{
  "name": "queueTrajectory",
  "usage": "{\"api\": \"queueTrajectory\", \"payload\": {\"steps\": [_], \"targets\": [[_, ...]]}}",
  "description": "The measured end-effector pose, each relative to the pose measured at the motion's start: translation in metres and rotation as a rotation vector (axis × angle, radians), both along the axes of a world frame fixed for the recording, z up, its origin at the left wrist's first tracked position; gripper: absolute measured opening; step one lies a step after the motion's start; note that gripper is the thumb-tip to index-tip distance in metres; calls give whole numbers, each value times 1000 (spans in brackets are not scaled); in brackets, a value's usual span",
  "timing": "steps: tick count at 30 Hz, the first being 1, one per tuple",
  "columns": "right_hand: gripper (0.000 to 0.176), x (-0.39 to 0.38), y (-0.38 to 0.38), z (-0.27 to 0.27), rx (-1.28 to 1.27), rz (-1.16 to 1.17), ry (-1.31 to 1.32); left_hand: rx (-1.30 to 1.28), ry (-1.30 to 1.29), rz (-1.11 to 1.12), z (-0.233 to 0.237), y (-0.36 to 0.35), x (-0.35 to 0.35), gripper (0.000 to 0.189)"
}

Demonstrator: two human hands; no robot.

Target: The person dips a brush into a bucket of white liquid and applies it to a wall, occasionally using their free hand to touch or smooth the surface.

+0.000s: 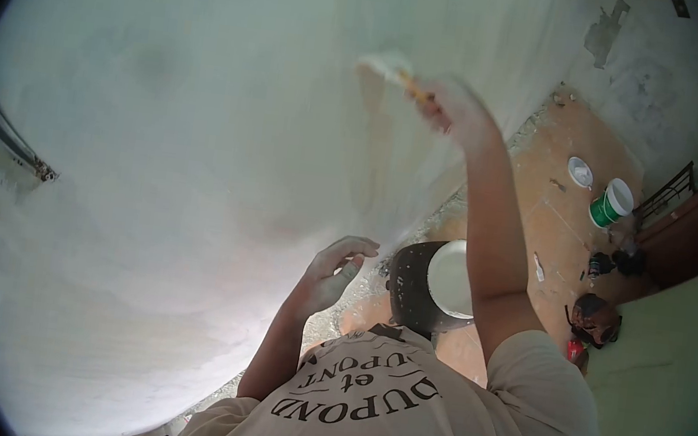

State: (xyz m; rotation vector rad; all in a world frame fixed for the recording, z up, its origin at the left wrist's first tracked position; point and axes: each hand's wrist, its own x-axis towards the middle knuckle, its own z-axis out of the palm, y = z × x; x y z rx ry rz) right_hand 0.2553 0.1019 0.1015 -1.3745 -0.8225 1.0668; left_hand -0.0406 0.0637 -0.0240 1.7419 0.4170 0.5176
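My right hand (pixel 458 114) is raised to the pale wall (pixel 205 113), its fingers wrapped round the yellow handle of a paintbrush (pixel 393 70). The brush has a wide whitish head that is slightly blurred and overlaps the wall, with a faint brownish streak below it. Lower down, my left hand (pixel 337 271) hangs near the wall with nothing in it, fingers loosely bent and thumb apart. Between my arms stands a dark bucket (pixel 416 283) with white paint (pixel 453 279) inside, partly hidden by my right forearm.
On the orange floor (pixel 585 142) to the right are a green and white bucket (pixel 610 205), a white lid (pixel 580 171) and a dark bag (pixel 595 320). A small white tool (pixel 539 267) lies nearby. Rubble runs along the wall's base.
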Motion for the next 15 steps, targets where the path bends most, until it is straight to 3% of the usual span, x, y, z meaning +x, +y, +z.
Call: {"api": "queueTrajectory", "payload": {"steps": [2,3,5,6,8,9,11,13,15], "targets": [[26,-11,-9,48,56,-157,-309,13,-21,-20,5,2,2,27],[26,-15,-12,61,62,-160,-316,3,-23,-37,6,4,5,29],[28,-24,-14,79,208,-398,-796,43,-73,-56,16,8,8,30],[28,-29,-14,77,213,-402,-800,76,-115,-72,21,10,9,31],[27,-39,-9,57,463,-573,-1290,97,-139,-65,32,14,8,32],[21,-37,-2,40,349,-481,-1350,112,-156,-54,38,16,7,33],[35,-50,7,3,295,-474,-1550,140,-175,-25,49,19,5,33],[49,-46,17,-45,200,-326,-1552,193,-196,23,58,22,3,35],[44,-51,7,-75,32,-224,-1561,215,-198,36,62,23,-2,35]]}}
